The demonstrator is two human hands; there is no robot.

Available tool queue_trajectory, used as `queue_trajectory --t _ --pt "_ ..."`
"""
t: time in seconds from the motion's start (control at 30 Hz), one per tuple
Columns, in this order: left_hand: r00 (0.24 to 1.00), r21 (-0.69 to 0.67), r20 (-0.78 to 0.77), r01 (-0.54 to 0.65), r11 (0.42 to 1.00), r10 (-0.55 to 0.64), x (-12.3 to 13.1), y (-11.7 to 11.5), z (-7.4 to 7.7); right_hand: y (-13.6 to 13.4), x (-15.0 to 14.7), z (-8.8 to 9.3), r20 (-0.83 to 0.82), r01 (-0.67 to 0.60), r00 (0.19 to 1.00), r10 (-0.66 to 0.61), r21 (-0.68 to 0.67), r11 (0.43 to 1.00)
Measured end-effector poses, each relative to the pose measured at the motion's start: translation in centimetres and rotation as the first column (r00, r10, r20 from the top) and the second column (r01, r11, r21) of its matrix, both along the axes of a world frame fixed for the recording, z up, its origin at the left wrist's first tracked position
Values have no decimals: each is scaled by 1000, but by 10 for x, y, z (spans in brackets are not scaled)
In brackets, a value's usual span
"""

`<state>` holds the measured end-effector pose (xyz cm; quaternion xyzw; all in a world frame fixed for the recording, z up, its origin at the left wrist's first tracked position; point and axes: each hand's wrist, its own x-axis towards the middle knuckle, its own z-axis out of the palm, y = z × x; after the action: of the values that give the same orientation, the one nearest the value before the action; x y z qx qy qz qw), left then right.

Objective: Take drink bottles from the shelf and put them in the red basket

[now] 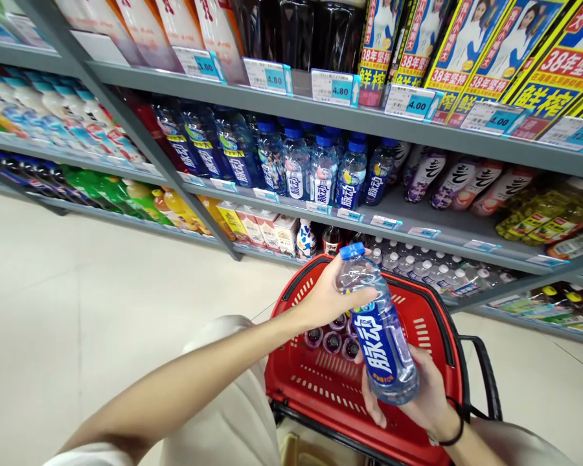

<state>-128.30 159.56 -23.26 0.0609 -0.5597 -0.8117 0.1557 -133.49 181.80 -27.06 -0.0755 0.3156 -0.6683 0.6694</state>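
Observation:
A clear drink bottle [376, 330] with a blue label and blue cap is held tilted over a red shopping basket [420, 304]. My left hand [337, 291] is closed around its upper part, just below the cap, with the thumb across the front. Around the lower end wraps my right hand [425, 388], its palm under the side and its fingers partly hidden behind the bottle. Inside the basket stand several dark-capped bottles [331, 342], partly covered by my left hand and the held bottle.
Ahead runs a grey store shelf [272, 97] with price tags. Similar blue-capped bottles [324, 168] line its middle level, with purple-labelled bottles [425, 175] to their right. Yellow drink boxes [495, 52] stand above. The basket's black handle [486, 375] sticks out at right. Pale floor [78, 310] spreads left.

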Motion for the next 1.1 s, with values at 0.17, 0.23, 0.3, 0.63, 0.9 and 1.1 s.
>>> queue_trajectory --t 0.17,0.23,0.3,0.63,0.9,1.1 --pt "996 -68 -64 60 996 -64 0 -3 6 4 -3 -2 -129 166 978 -162 23 986" --pt "995 -100 -82 46 994 -54 1 -3 8 4 -3 -2 -145 202 970 -196 29 979" --pt "996 -125 -86 27 992 -38 3 -1 9 2 -2 0 -141 198 971 -192 33 980" --pt "981 -586 -150 -190 788 125 19 11 19 -11 11 -17 -37 194 981 -191 128 973" --pt "982 -598 -159 -178 782 102 20 13 22 -11 12 -14 18 144 989 -148 146 979" --pt "984 -572 -151 -167 803 98 19 12 18 -12 13 -12 37 133 990 -140 140 981"
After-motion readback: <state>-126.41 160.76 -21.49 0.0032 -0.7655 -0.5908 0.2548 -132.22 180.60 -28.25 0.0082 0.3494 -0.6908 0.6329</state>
